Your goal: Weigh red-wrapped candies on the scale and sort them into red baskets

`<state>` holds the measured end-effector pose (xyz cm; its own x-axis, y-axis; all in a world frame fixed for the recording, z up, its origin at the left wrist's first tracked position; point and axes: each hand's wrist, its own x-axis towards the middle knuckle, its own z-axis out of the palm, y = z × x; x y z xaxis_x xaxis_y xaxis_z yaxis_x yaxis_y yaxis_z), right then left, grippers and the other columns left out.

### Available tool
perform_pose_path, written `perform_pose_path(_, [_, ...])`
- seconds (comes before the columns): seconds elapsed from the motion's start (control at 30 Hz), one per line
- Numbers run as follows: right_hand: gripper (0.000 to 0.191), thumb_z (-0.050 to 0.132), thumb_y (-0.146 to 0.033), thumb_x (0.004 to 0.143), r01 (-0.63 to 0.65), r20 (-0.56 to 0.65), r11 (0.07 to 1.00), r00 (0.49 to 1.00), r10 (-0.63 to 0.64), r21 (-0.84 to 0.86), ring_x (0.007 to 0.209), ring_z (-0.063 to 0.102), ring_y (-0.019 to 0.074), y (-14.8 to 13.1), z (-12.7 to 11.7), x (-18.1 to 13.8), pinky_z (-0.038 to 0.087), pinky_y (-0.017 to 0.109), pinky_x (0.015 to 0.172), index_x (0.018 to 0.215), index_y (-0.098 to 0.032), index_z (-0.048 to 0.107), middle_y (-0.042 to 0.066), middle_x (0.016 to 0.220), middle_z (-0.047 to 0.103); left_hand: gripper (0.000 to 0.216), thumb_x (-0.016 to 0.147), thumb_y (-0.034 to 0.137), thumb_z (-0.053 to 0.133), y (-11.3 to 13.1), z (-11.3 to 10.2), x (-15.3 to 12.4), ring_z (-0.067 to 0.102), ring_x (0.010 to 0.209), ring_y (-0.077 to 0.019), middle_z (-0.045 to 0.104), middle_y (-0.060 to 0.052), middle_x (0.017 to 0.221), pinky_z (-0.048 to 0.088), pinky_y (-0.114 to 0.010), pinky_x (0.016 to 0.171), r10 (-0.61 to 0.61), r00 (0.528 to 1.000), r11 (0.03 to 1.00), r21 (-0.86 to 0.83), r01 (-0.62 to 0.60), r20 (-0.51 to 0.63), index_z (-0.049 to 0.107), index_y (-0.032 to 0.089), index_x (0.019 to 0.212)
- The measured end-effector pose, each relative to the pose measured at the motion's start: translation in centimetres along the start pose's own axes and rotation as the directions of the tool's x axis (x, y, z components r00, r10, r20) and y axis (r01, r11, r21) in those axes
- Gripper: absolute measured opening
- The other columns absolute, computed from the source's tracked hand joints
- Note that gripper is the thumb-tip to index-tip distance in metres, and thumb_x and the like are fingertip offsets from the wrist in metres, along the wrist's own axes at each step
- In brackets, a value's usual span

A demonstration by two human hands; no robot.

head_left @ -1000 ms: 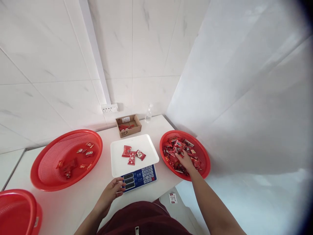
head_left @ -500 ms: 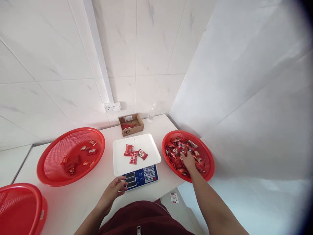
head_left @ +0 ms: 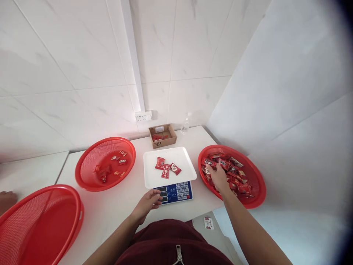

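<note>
My right hand (head_left: 220,178) is inside the red basket (head_left: 260,180) on the right, with fingers closed among the heaped red snack packets (head_left: 234,171). Its fingertips are partly hidden by the wrappers, so how many packets they grip cannot be made out. My left hand (head_left: 148,203) hovers at the left edge of the blue keypad scale (head_left: 179,193), fingers loosely bent and apart, holding nothing. On the scale's white tray (head_left: 150,178) lie three red packets (head_left: 165,171), close together and touching or nearly so.
A second red basket (head_left: 79,173) with a few small packets stands left of the scale, and another red basket (head_left: 78,217) is at front left. Behind the tray are a small cardboard box (head_left: 165,142) and a clear bottle (head_left: 185,126). Another person's hand (head_left: 7,201) shows at the left edge.
The view has swung left, so everything sits further right in it. My right hand has shifted toward the left side of the packet heap. The three packets on the tray are unmoved.
</note>
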<state>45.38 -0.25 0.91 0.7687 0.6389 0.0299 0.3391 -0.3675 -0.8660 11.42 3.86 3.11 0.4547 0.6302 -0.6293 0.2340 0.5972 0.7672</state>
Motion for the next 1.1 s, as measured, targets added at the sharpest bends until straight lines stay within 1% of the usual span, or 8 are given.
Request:
perform_pose_path(0.13, [0.036,0.057,-0.051,0.071,0.011,0.039,0.991,0.999,-0.016,0.132,0.072,0.06,0.0203,-3.7,3.6,-0.7,0.046,0.033,0.068,0.087,-0.018,0.059,0.006,0.081,0.067,0.046,0.066,0.049,0.066,-0.4,-0.3,-0.3,0.057,0.079,-0.015,0.062,-0.005,0.092,0.042,-0.03,0.075,0.01,1.0,1.0,-0.008,-0.01,-0.003,0.055,0.018,0.098])
perform_pose_path(0.23, [0.04,0.057,-0.051,0.071,0.006,0.08,0.973,0.996,-0.025,0.229,0.071,0.062,0.0195,-5.1,6.1,-0.7,0.047,0.031,0.066,0.091,-0.017,0.059,0.007,0.083,0.068,0.045,0.067,0.048,0.065,-0.7,-0.7,-1.0,0.057,0.08,-0.0147,0.062,-0.005,0.093,0.042,-0.03,0.076,0.015,1.0,1.0,-0.025,-0.015,-0.016,0.055,0.018,0.099])
perform_pose_path(0.4, [0.031,0.059,-0.045,0.07,-0.022,0.141,0.999,0.99,0.017,0.03,0.071,0.062,0.0199,-3.6,9.1,-0.4,0.046,0.03,0.065,0.086,-0.018,0.06,0.006,0.077,0.068,0.041,0.069,0.044,0.064,-1.2,-1.4,-2.2,0.057,0.08,-0.0144,0.061,-0.006,0.093,0.042,-0.03,0.077,0.018,0.999,0.999,-0.043,-0.02,-0.044,0.055,0.018,0.099])
perform_pose_path(0.57, [0.03,0.056,-0.042,0.072,-0.061,0.145,0.998,0.987,0.061,-0.007,0.07,0.063,0.0205,-1.3,9.4,-0.7,0.047,0.031,0.061,0.087,-0.016,0.059,0.007,0.078,0.067,0.042,0.069,0.044,0.063,-1.7,-2.1,-2.6,0.057,0.081,-0.0148,0.061,-0.007,0.095,0.043,-0.03,0.076,0.023,0.997,0.998,-0.063,-0.027,-0.076,0.054,0.018,0.1])
perform_pose_path(0.7, [0.03,0.054,-0.042,0.074,-0.061,0.244,0.998,0.968,0.061,-0.008,0.063,0.063,0.018,-1.8,9.3,-1.0,0.046,0.028,0.054,0.09,-0.016,0.059,0.007,0.077,0.068,0.043,0.068,0.044,0.064,-2.0,-2.4,-2.8,0.057,0.081,-0.0155,0.061,-0.007,0.096,0.043,-0.03,0.076,0.013,0.996,0.998,-0.06,-0.018,-0.086,0.055,0.017,0.1])
perform_pose_path(0.9, [0.023,0.065,-0.038,0.068,-0.013,0.412,0.999,0.911,0.032,-0.05,0.059,0.061,0.0164,-3.7,9.7,-2.1,0.044,0.026,0.054,0.082,-0.019,0.062,0.003,0.068,0.067,0.042,0.068,0.044,0.063,-1.8,-2.2,-3.0,0.057,0.08,-0.0145,0.061,-0.007,0.095,0.042,-0.029,0.076,0.026,0.998,0.997,-0.067,-0.03,-0.06,0.054,0.017,0.1])
perform_pose_path(0.97, [0.022,0.066,-0.038,0.067,0.014,0.488,0.997,0.873,0.023,-0.07,0.06,0.061,0.0169,-4.0,9.8,-2.8,0.045,0.027,0.057,0.079,-0.019,0.063,0.002,0.066,0.067,0.043,0.067,0.044,0.064,-1.7,-2.2,-3.0,0.057,0.08,-0.0142,0.061,-0.006,0.094,0.043,-0.029,0.075,0.028,0.998,0.997,-0.068,-0.032,-0.062,0.054,0.017,0.099])
perform_pose_path(1.1, [0.025,0.065,-0.035,0.068,0.085,0.577,0.987,0.817,0.009,-0.136,0.074,0.063,0.018,-4.0,9.8,-4.0,0.045,0.029,0.07,0.089,-0.02,0.064,0.001,0.079,0.068,0.042,0.067,0.043,0.064,-1.8,-2.2,-2.8,0.057,0.08,-0.0144,0.061,-0.007,0.094,0.043,-0.029,0.076,0.023,0.998,0.998,-0.064,-0.027,-0.061,0.054,0.017,0.099])
